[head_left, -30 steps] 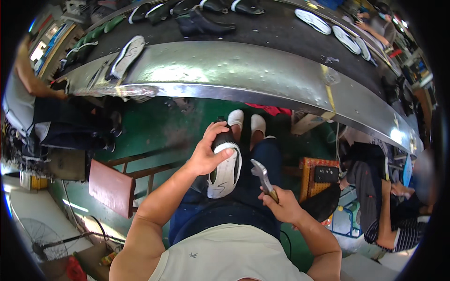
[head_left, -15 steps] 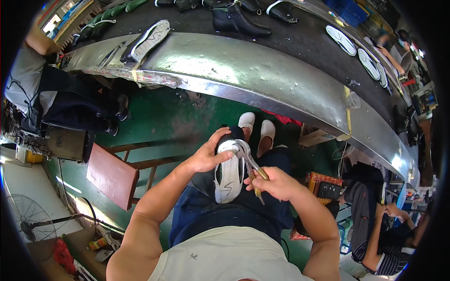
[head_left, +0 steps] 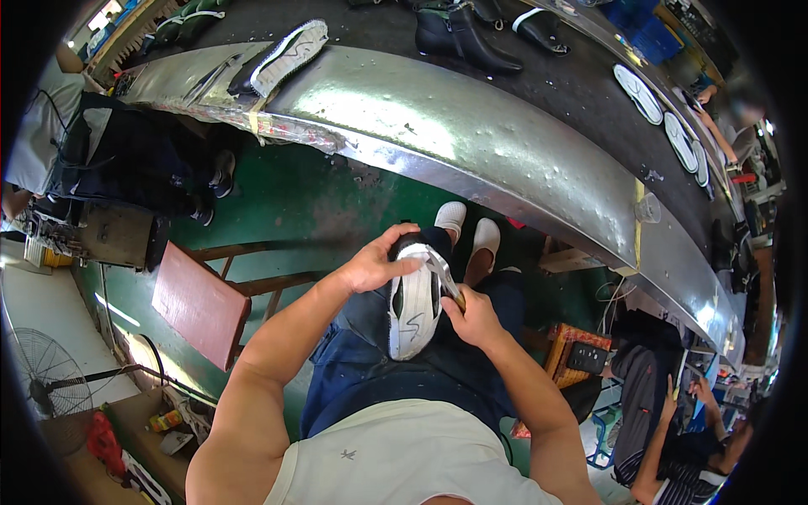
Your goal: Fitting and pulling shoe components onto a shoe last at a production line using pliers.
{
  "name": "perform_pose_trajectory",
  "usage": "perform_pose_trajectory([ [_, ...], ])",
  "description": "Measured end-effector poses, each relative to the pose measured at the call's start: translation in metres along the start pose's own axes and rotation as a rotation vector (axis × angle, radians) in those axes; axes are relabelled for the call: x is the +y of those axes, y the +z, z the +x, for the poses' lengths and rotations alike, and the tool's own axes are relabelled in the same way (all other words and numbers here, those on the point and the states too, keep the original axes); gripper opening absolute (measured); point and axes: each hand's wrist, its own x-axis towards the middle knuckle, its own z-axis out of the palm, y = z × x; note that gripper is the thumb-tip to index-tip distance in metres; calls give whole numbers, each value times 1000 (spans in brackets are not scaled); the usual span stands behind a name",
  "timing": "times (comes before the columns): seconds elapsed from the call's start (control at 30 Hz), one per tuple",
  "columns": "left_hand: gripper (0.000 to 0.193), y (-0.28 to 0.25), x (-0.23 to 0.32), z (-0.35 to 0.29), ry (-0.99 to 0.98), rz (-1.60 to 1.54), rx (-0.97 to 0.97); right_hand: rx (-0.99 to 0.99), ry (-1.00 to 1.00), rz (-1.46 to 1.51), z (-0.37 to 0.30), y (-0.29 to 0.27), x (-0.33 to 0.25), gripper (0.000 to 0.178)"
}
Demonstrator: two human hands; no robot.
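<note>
An upturned shoe (head_left: 414,310) lies over my lap, its white sole facing up with a dark curved mark near the close end. My left hand (head_left: 376,266) is closed round the far end of the shoe, thumb pressed on the sole. In my right hand (head_left: 474,318), a pair of metal pincers (head_left: 444,273) is gripped by its brassy handles. The curved jaws of the pincers reach over the far end of the sole. Whether they bite on the edge there is too small to tell.
Ahead runs a metal-edged conveyor (head_left: 421,101) bearing another sole-up shoe (head_left: 290,55), a black ankle boot (head_left: 467,38) and pale soles (head_left: 638,94). A brown stool (head_left: 202,305) stands left, near a fan (head_left: 46,383). Other people work at both sides.
My right hand has closed round the pincer handles, which were spread apart before, and sits nearer the shoe. The left hand keeps its hold. The whole view has shifted slightly.
</note>
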Motion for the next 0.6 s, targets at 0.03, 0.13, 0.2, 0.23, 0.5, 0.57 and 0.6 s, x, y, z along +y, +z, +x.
perform_pose_trajectory([
  [0.03,73,-3,10,-3,3,6,-3,-41,45,12,0,-3,0,30],
  [0.13,99,-5,39,-11,9,492,-165,-103,45,46,-10,-22,-11,31],
  [0.2,99,4,48,-13,-49,519,-155,-137,56,-8,-13,-35,-22,31],
  [0.23,98,7,51,-11,-101,548,-143,-167,61,-66,-12,-43,-27,32],
  [0.5,93,34,22,-2,63,322,-113,-147,57,-196,-22,-69,-45,31],
  [0.57,92,39,21,-1,107,540,-58,-195,14,-373,-17,-80,-50,33],
  [0.6,93,39,19,0,149,612,-63,-196,14,-370,-15,-83,-41,33],
])
